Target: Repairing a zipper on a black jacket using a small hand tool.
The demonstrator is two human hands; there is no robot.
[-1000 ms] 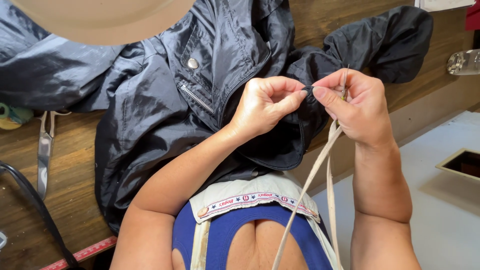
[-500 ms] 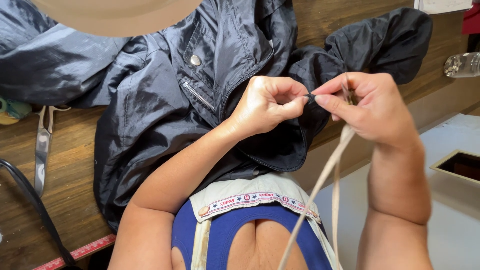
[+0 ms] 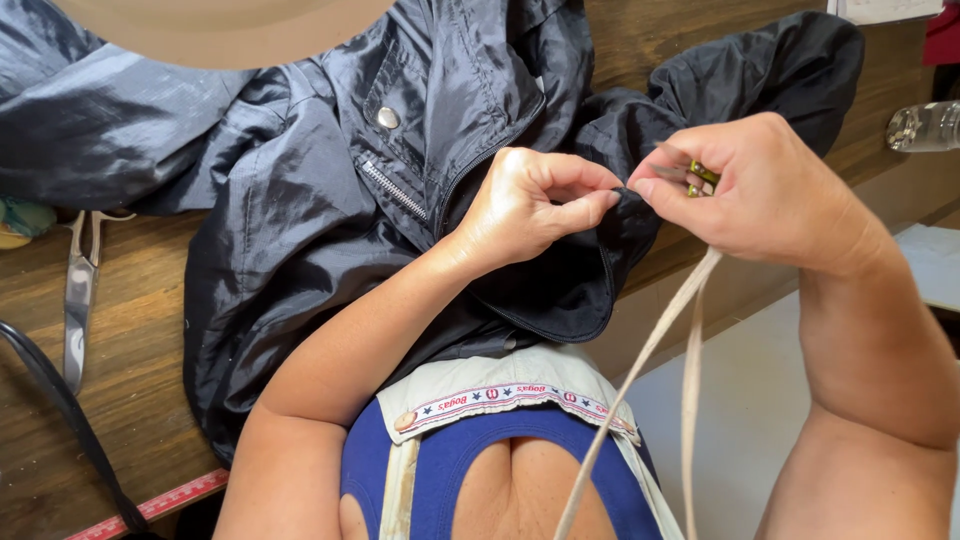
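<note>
- Jacket: dark navy, shiny thin cloth, heavily creased, spread over the wooden table and spilling off its near edge toward the person.
- A round metal snap sits on the jacket's flap; a short silver zipper runs slantwise just below it.
- Left hand: fingers curled in, thumb and forefinger pinched together on a fold of the jacket's edge, held up off the table.
- Right hand: closed, fingertips meeting the left hand's at the same bit of cloth; a small brass-coloured object shows between its fingers, what it is cannot be told.
- The two hands are touching at the fingertips, above the jacket's lower right part.
- Beige tape: a thin strip hangs from under the right hand, down in two strands toward the person's lap.
- Scissors lie on the table at far left, well apart from the hands.
- A red ruler lies along the table's near edge, lower left.
</note>
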